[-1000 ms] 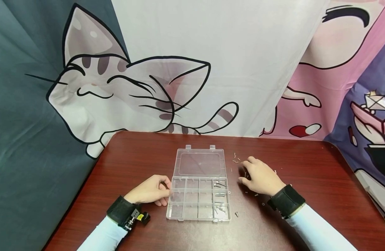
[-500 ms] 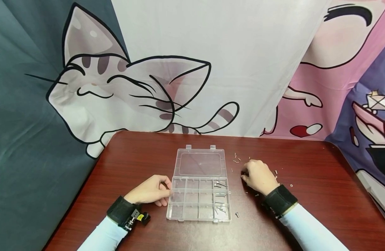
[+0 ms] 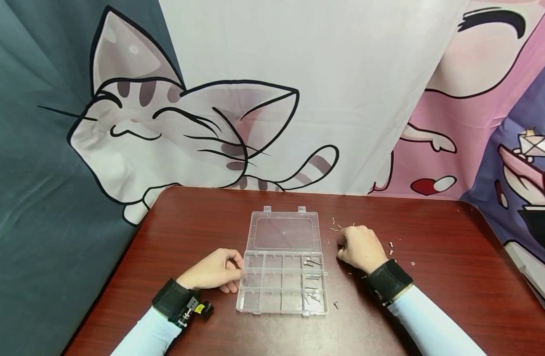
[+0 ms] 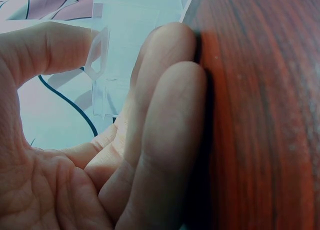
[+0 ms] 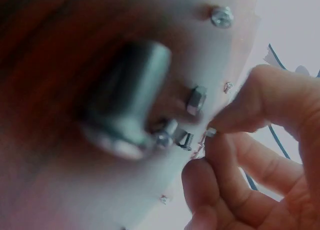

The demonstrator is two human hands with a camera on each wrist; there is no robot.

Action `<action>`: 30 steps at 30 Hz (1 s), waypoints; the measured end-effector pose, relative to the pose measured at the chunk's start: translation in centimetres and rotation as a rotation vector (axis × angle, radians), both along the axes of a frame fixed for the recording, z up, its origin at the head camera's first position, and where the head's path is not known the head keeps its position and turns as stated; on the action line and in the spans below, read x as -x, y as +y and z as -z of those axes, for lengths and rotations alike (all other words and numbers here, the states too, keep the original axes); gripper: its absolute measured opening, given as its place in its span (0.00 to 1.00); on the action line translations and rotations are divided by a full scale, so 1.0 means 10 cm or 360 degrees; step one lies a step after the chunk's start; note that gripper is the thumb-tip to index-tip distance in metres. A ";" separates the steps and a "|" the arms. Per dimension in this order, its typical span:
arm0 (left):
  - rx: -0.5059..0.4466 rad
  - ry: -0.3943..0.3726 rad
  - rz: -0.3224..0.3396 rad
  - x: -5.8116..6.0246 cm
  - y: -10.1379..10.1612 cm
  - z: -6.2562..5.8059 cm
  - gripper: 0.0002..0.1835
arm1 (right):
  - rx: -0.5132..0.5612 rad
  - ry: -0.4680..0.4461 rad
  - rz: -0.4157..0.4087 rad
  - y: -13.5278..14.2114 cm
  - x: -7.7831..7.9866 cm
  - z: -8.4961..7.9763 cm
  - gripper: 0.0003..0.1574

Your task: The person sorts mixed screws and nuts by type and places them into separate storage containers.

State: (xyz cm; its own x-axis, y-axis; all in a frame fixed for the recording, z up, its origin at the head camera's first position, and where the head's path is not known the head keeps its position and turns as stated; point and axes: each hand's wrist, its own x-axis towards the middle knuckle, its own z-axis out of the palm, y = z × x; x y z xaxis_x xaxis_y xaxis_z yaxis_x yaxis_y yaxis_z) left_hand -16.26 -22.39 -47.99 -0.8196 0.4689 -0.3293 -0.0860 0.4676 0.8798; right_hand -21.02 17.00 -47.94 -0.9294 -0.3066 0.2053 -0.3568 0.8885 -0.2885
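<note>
A clear plastic compartment box (image 3: pixel 271 278) lies on the table with its lid (image 3: pixel 283 231) folded back. Bolts and screws (image 3: pixel 313 277) sit in its right-hand column. My left hand (image 3: pixel 213 270) holds the box's left edge; the left wrist view shows the thumb (image 4: pixel 70 46) on the clear side wall and the other fingers curled toward it. Right of the box, my right hand (image 3: pixel 362 248) is low over the scattered hardware. Its thumb and index finger pinch a small metal screw (image 5: pixel 211 132), mostly hidden by the fingertips.
Loose screws (image 3: pixel 334 229) lie beyond my right hand, and more (image 3: pixel 391 245) to its right. A small ring-shaped nut (image 3: pixel 413 263) is farther right. One bolt (image 3: pixel 336 305) rests near the box's front right corner. A printed cloth (image 3: pixel 272 99) hangs behind the table (image 3: pixel 201 212).
My right hand has drawn its fingers together and shifted slightly back and then left toward the box, uncovering screws on its right. The left hand and box have stayed put.
</note>
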 end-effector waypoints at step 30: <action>0.0001 0.0013 -0.0001 0.01 0.00 0.01 0.16 | 0.0146 0.0345 -0.1070 -0.56 -0.93 -0.32 0.18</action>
